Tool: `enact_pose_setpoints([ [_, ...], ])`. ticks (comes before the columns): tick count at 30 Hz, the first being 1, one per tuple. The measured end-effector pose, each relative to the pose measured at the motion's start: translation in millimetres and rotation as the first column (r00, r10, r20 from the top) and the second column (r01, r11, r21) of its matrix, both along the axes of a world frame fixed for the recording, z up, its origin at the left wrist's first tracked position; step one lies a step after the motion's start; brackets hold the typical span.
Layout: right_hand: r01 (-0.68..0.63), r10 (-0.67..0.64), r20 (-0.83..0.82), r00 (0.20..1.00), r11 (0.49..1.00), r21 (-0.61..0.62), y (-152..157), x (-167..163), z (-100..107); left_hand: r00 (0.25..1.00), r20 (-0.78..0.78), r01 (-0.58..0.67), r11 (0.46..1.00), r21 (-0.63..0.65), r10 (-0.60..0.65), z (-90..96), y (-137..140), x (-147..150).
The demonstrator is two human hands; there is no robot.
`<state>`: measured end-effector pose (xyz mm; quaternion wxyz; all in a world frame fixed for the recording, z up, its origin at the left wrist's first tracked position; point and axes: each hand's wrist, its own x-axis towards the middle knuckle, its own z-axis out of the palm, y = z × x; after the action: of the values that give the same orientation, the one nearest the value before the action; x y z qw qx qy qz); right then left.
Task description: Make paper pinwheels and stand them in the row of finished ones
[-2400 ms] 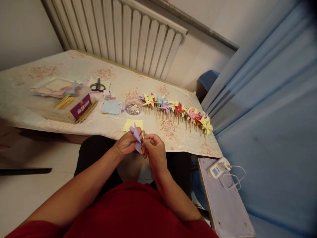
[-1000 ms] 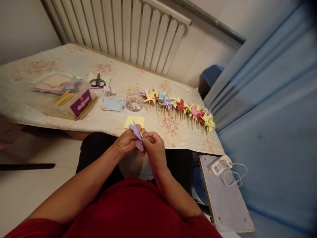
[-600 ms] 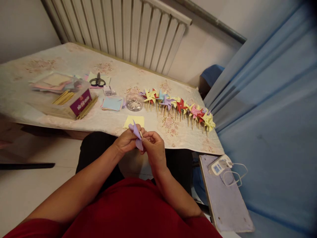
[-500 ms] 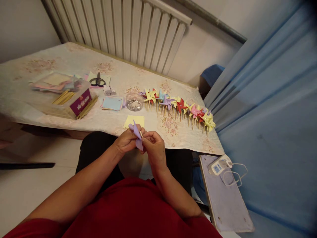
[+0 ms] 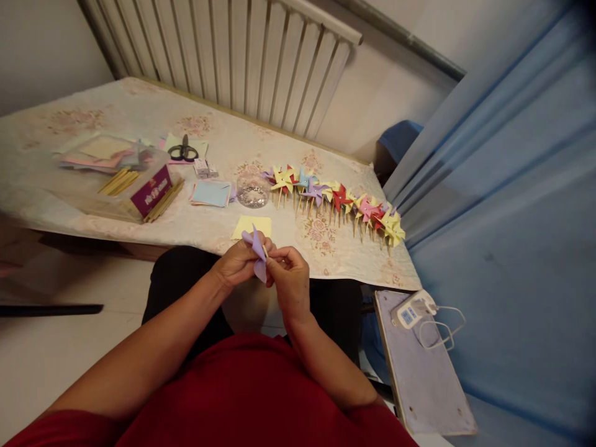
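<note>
A purple paper pinwheel [image 5: 258, 254] is held between my hands in front of the table's near edge. My left hand [image 5: 238, 262] is closed on the paper from the left. From the other side, my right hand [image 5: 291, 276] pinches a thin wooden stick [image 5: 265, 251] against the back of the pinwheel. Its lower part is hidden by my fingers. Just beyond my hands lies a sheet of yellow paper [image 5: 254, 225]. A round clear dish [image 5: 252, 191] of small shiny pins stands behind it, next to a stack of light blue paper squares [image 5: 210, 193].
Finished pinwheels [image 5: 342, 197] in several colours stand in a row at the right. A clear plastic box [image 5: 112, 180] holds papers and sticks at the left. Black-handled scissors [image 5: 184, 150] lie behind small boxes [image 5: 205, 169]. A white charger [image 5: 412, 311] with a cable rests on a side board [image 5: 428, 379].
The purple pinwheel has turned slightly between my fingers. Both hands stay in almost the same place, and the things on the table have not moved.
</note>
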<state>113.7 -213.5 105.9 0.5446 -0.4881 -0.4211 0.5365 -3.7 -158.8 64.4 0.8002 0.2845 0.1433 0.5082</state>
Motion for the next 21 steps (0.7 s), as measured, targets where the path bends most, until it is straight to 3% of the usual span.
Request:
enact_pose_setpoints([
  [21,-0.023,0.024,0.025,0.999,0.999,-0.027,5,2,-11,0.997,-0.067,0.048,0.999,0.026,-0.046,-1.2,-1,-1],
])
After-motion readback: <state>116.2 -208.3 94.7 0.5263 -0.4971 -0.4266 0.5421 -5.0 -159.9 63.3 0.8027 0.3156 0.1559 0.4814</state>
